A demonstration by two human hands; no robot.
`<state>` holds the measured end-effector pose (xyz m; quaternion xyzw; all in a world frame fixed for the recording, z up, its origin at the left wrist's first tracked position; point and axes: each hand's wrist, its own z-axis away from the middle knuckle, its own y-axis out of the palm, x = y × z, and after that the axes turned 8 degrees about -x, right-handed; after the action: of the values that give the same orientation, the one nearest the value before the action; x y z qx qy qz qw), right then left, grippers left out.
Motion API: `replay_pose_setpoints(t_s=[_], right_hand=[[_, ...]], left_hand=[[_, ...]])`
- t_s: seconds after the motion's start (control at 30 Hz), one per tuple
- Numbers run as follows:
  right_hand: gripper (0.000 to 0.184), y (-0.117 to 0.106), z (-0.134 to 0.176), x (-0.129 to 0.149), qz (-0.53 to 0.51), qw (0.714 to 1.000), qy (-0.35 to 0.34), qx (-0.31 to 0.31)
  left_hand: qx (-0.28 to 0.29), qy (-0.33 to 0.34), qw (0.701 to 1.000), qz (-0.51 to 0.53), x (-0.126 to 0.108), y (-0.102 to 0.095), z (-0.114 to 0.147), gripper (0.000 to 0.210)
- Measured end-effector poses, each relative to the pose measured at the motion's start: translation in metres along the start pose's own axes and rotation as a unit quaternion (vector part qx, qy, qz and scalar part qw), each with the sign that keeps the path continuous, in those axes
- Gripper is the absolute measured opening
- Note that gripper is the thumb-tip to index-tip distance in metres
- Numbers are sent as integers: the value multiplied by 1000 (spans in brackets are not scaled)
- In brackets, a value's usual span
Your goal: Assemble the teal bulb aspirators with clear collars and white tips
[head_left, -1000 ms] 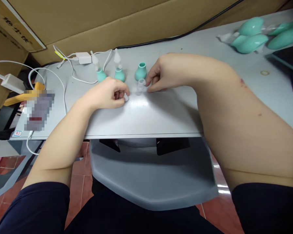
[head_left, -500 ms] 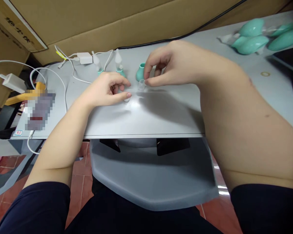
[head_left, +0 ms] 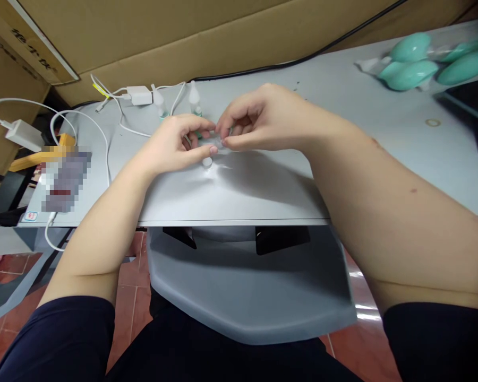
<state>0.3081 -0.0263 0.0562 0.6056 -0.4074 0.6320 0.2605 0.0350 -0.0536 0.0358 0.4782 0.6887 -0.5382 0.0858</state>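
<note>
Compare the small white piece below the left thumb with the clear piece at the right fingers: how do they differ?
The white piece looks milky; the clear piece is see-through. The white piece sits on the table; the clear piece is held in the fingers of the right hand. The white piece shows nearly whole, whereas those fingers partly hide the clear piece. Both look small.

A clear plastic piece (head_left: 219,142) sits in the right hand (head_left: 258,121), a small white piece (head_left: 207,162) lying nearby.
</note>
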Motion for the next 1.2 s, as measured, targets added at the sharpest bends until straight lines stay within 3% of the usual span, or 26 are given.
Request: replay_pose_setpoints(t_s=[0.13, 0.33, 0.5, 0.8, 0.97, 1.2], right_hand=[[16, 11, -4, -5, 49, 994, -97, -24], [24, 27, -6, -2, -47, 986, -135, -83], [36, 24, -4, 8, -77, 977, -133, -145], [15, 29, -6, -1, -62, 982, -137, -118], [20, 32, -6, 1, -73, 976, -148, -140], [18, 24, -11, 2, -25, 983, -135, -121]], left_hand=[[-12, -27, 999, 30, -2, 7, -2, 45], [-52, -62, 991, 106, 4, 15, -7, 50], [-78, -92, 986, 113, 8, 11, -7, 58], [-89, -70, 990, 83, 4, 12, -8, 52], [-98, -62, 990, 84, 3, 13, -7, 51], [-101, -64, 990, 73, 9, 16, -9, 48]])
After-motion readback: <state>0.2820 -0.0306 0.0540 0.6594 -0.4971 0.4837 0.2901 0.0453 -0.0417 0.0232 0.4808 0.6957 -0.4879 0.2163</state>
